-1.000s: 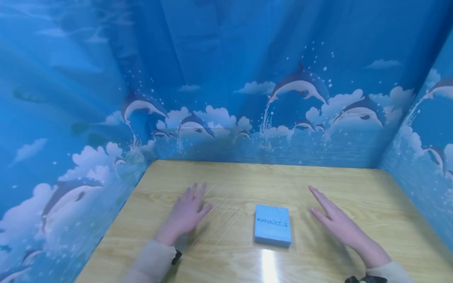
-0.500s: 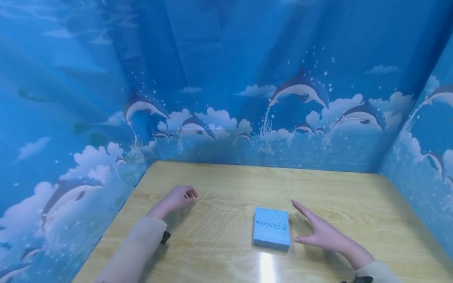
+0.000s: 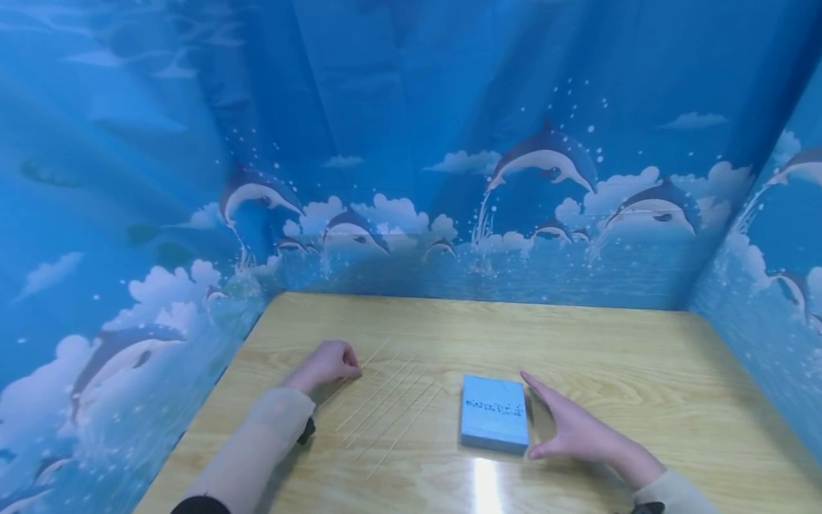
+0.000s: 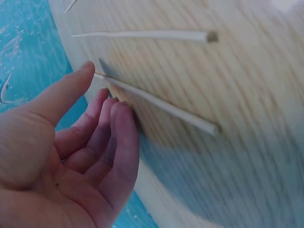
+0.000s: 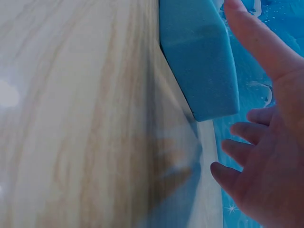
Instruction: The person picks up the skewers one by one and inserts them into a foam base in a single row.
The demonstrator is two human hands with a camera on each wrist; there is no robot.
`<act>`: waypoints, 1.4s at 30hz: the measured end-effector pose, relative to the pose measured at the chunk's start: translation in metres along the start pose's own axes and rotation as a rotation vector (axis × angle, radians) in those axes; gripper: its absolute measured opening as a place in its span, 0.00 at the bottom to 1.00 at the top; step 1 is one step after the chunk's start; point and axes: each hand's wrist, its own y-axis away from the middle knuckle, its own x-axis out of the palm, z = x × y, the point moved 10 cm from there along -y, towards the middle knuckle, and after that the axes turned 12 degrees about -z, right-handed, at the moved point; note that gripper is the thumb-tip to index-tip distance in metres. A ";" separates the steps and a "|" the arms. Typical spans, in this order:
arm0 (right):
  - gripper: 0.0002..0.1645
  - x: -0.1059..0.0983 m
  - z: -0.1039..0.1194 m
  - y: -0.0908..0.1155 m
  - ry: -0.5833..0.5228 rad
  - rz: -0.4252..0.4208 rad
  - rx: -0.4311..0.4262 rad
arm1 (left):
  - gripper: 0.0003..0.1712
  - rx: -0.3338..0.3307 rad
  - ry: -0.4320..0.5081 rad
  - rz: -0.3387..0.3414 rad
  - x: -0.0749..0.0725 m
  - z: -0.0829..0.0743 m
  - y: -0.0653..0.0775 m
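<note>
Several thin wooden sticks [image 3: 385, 405] lie slantwise on the left half of the table. My left hand [image 3: 329, 361] is at the leftmost stick [image 4: 164, 105], its thumb and bent fingers on either side of it. The left wrist view shows a gap between thumb and fingertips; part of the stick is hidden by the hand. A square blue block [image 3: 494, 414] with dark writing on top lies right of the sticks. Beside its right side is my right hand [image 3: 576, 427], thumb and fingers spread apart. In the right wrist view, the blue block [image 5: 204, 61] rests flat near the thumb.
The pale wood-grain table [image 3: 616, 343] is enclosed at the back and sides by a blue curtain [image 3: 411, 128] printed with dolphins and clouds. A bright light reflection lies on the tabletop in front of the block.
My left hand has turned from flat over the sticks to bent fingers at the leftmost one. My right hand has moved left, close to the block. Sticks and block look unmoved.
</note>
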 end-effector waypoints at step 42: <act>0.74 0.011 -0.011 -0.002 0.008 -0.033 0.082 | 0.16 -0.052 0.514 0.088 -0.017 -0.034 0.012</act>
